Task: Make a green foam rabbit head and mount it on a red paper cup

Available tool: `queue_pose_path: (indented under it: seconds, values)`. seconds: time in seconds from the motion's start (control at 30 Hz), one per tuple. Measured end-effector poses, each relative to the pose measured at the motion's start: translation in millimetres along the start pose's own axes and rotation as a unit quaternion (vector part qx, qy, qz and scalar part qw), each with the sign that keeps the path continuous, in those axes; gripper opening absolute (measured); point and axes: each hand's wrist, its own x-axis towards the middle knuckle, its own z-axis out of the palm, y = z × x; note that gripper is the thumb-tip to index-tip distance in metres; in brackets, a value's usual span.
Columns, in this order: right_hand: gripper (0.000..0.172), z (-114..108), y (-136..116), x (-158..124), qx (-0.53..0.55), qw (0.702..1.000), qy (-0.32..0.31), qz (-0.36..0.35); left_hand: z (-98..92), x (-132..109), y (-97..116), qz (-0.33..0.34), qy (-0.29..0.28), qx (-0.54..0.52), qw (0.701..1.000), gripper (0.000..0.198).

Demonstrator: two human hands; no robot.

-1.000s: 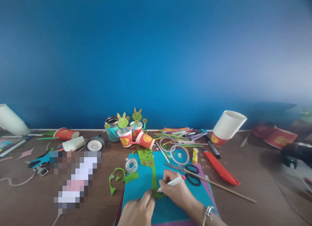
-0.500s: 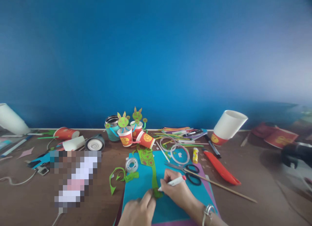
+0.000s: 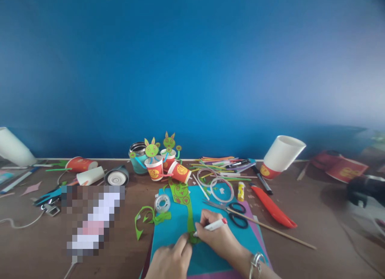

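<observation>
My right hand [image 3: 221, 241] grips a white marker with a red cap [image 3: 211, 226], its tip down on a green paper strip [image 3: 189, 215]. My left hand [image 3: 171, 261] presses the strip's near end with its fingertips, fingers curled, at the bottom edge of the view. The strip lies on a blue sheet [image 3: 174, 227] and runs up to a green cut-out with drawn circles [image 3: 180, 191]. Black-handled scissors [image 3: 236, 215] lie just right of my right hand.
Red paper cups with green rabbit figures [image 3: 164, 162] stand at the back, next to a jar [image 3: 137, 152]. A tape roll [image 3: 162, 203], green scraps [image 3: 147, 219], plastic rings [image 3: 221, 189], a glue stick [image 3: 240, 191], a red cutter [image 3: 272, 209], a wooden stick [image 3: 279, 233] and coloured strips [image 3: 221, 166] lie around. A tilted white cup [image 3: 281, 155] sits right.
The marker in my right hand has tilted slightly lower and shifted a little left along the green strip. My left hand has stayed in place.
</observation>
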Motion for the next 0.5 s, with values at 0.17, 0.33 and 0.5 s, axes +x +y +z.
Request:
queue_pose_path:
  seconds: [0.17,0.33,0.5]
  values:
    - [0.022,0.3,0.4,-0.4,0.006,1.000,-0.014,0.000,1.2,-0.6,-0.1,-0.003,0.000,-0.001,1.000,0.041]
    - [0.023,1.6,3.5,-0.3,-0.005,1.000,-0.010,-0.013,-1.5,0.1,0.5,-0.006,-0.015,0.004,1.000,0.042]
    - [0.023,2.7,4.3,0.4,-0.022,1.000,-0.006,-0.006,-0.2,-0.3,-0.1,-0.009,-0.016,-0.002,1.000,0.042]
